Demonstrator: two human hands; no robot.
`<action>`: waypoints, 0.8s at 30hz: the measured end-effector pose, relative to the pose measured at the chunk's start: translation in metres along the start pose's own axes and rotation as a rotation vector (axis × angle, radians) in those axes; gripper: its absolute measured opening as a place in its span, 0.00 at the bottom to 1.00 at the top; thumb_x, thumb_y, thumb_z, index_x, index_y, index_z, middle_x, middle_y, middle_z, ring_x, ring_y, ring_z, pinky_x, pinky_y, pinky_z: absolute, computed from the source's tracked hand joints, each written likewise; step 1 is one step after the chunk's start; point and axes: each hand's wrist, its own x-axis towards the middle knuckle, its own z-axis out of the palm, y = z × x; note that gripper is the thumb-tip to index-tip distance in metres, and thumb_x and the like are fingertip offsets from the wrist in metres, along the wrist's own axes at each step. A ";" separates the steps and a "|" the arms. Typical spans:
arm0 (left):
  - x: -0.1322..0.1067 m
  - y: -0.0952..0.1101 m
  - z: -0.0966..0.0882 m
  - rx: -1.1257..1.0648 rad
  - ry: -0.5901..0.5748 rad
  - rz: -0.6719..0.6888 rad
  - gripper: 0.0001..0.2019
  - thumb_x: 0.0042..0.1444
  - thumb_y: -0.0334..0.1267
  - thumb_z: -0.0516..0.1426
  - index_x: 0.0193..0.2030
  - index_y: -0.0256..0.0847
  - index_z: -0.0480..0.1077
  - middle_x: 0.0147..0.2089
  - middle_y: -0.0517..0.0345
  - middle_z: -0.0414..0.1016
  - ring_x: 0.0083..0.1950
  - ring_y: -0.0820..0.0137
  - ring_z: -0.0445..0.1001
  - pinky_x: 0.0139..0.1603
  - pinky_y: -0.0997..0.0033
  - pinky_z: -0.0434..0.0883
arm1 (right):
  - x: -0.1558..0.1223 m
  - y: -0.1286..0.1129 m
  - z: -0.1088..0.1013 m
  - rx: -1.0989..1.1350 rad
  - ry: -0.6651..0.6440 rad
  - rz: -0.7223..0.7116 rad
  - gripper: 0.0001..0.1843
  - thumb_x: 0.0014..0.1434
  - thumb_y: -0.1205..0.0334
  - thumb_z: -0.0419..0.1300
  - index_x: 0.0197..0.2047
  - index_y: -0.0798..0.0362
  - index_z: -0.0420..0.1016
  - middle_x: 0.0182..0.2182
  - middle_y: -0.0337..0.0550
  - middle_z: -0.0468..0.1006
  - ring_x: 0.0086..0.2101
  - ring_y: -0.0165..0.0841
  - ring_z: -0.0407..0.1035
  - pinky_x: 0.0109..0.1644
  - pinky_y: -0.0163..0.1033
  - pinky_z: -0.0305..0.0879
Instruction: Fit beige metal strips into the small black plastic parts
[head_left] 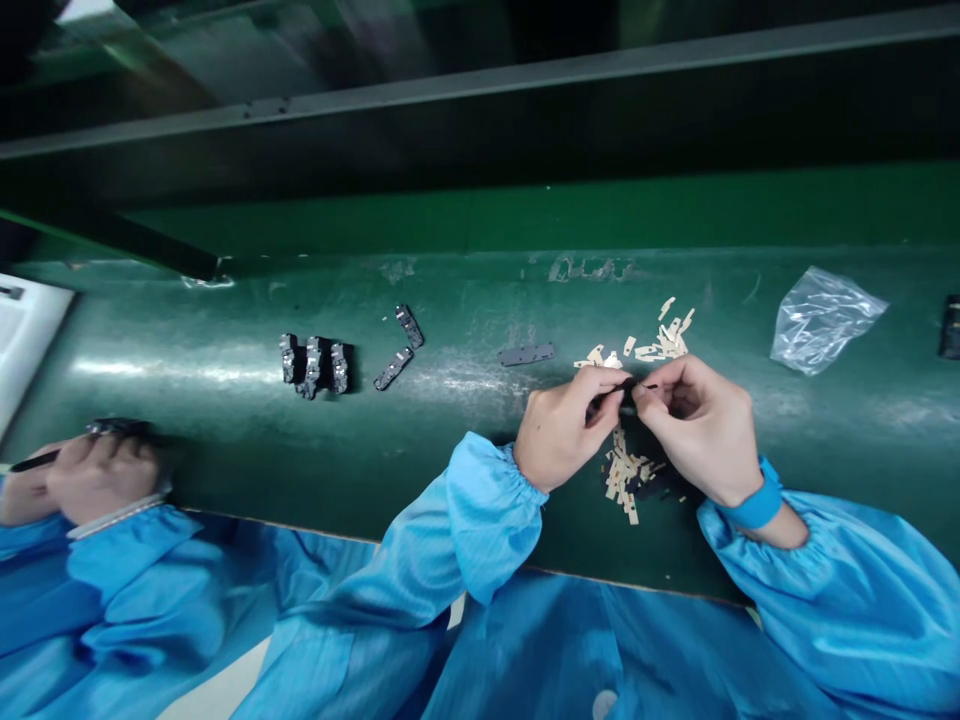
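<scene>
Between my two hands is a small black part [628,386], mostly covered by fingers. My left hand [564,420] pinches its left side between thumb and fingertips. On the other side my right hand [699,425], with a blue band at the wrist, closes thumb and index finger on the same part. Small cream-coloured flat pieces [628,478] lie scattered on the table below the hands. A second scatter of cream pieces [666,342] lies just beyond the fingers. Left of these rests a flat dark grey strip [527,354].
Stacked black parts [313,366] and two loose black strips [393,368] lie to the left on the green table [465,300]. A clear plastic bag [825,318] lies right. A co-worker's hands [105,475] are at far left. A shelf edge [480,85] spans the back.
</scene>
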 end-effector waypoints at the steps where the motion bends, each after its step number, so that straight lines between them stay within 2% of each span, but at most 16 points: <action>1: 0.000 0.000 0.000 0.027 0.007 0.025 0.11 0.68 0.36 0.57 0.55 0.44 0.73 0.47 0.55 0.85 0.45 0.68 0.85 0.48 0.71 0.81 | 0.000 0.000 0.000 0.006 0.002 0.010 0.04 0.56 0.65 0.65 0.32 0.51 0.73 0.23 0.35 0.73 0.21 0.28 0.66 0.25 0.34 0.63; 4: -0.001 -0.001 0.000 0.114 0.034 0.106 0.11 0.68 0.36 0.56 0.55 0.43 0.73 0.44 0.57 0.85 0.42 0.70 0.85 0.45 0.73 0.81 | 0.001 0.001 0.001 0.002 0.015 0.019 0.04 0.56 0.65 0.65 0.32 0.51 0.73 0.23 0.34 0.73 0.21 0.28 0.67 0.25 0.34 0.64; 6: 0.000 -0.001 0.001 0.125 0.037 0.106 0.11 0.67 0.35 0.56 0.54 0.44 0.73 0.44 0.57 0.85 0.42 0.69 0.85 0.44 0.72 0.81 | 0.000 0.001 0.002 -0.062 0.043 -0.027 0.04 0.57 0.65 0.65 0.33 0.51 0.74 0.23 0.35 0.74 0.22 0.28 0.67 0.27 0.35 0.65; 9: 0.003 0.001 0.002 -0.054 0.002 -0.074 0.10 0.65 0.34 0.58 0.52 0.44 0.72 0.45 0.56 0.85 0.45 0.68 0.85 0.44 0.72 0.82 | -0.003 0.000 0.003 -0.217 0.119 -0.181 0.05 0.58 0.63 0.66 0.38 0.51 0.75 0.27 0.37 0.75 0.24 0.30 0.68 0.30 0.39 0.68; 12: 0.008 0.005 0.000 -0.372 -0.052 -0.324 0.07 0.63 0.34 0.60 0.48 0.41 0.71 0.42 0.56 0.84 0.41 0.68 0.85 0.38 0.74 0.82 | -0.003 0.002 -0.001 -0.202 0.167 -0.230 0.22 0.58 0.60 0.69 0.55 0.50 0.71 0.32 0.38 0.76 0.23 0.30 0.68 0.27 0.39 0.67; 13: 0.010 0.006 -0.001 -0.468 -0.068 -0.390 0.07 0.62 0.34 0.60 0.47 0.40 0.70 0.41 0.55 0.83 0.39 0.69 0.84 0.35 0.74 0.81 | -0.002 0.003 -0.003 -0.155 0.158 -0.214 0.23 0.59 0.60 0.68 0.57 0.50 0.70 0.31 0.38 0.76 0.23 0.30 0.68 0.26 0.39 0.66; 14: 0.011 0.007 -0.002 -0.550 -0.081 -0.441 0.08 0.62 0.35 0.61 0.46 0.39 0.69 0.40 0.55 0.83 0.38 0.69 0.84 0.33 0.74 0.81 | -0.001 0.004 -0.006 -0.103 0.137 -0.192 0.20 0.60 0.59 0.67 0.55 0.49 0.72 0.30 0.38 0.76 0.23 0.31 0.69 0.26 0.38 0.66; 16: 0.014 0.008 -0.003 -0.669 -0.095 -0.504 0.09 0.61 0.35 0.61 0.46 0.38 0.67 0.39 0.54 0.82 0.36 0.69 0.83 0.30 0.76 0.80 | 0.002 0.006 -0.009 -0.007 0.063 -0.147 0.07 0.63 0.59 0.65 0.45 0.49 0.75 0.29 0.38 0.77 0.25 0.31 0.70 0.27 0.37 0.66; 17: 0.015 0.008 -0.004 -0.705 -0.099 -0.517 0.09 0.61 0.35 0.62 0.45 0.38 0.67 0.38 0.55 0.82 0.35 0.70 0.83 0.30 0.77 0.79 | 0.003 0.006 -0.010 0.031 0.020 -0.123 0.04 0.65 0.59 0.64 0.41 0.49 0.75 0.29 0.39 0.77 0.25 0.30 0.70 0.27 0.37 0.66; 20: 0.015 0.008 -0.004 -0.733 -0.100 -0.522 0.10 0.60 0.34 0.63 0.44 0.37 0.67 0.35 0.57 0.80 0.31 0.74 0.80 0.29 0.78 0.79 | 0.004 0.005 -0.009 0.080 -0.067 -0.090 0.05 0.65 0.59 0.64 0.37 0.50 0.75 0.28 0.39 0.78 0.25 0.30 0.70 0.26 0.36 0.64; 24: 0.013 0.008 -0.002 -0.702 -0.088 -0.509 0.10 0.59 0.35 0.63 0.45 0.38 0.68 0.36 0.59 0.79 0.32 0.75 0.79 0.30 0.78 0.80 | 0.001 0.004 -0.003 0.049 -0.065 -0.087 0.06 0.63 0.59 0.66 0.38 0.50 0.74 0.27 0.38 0.76 0.25 0.29 0.70 0.27 0.36 0.64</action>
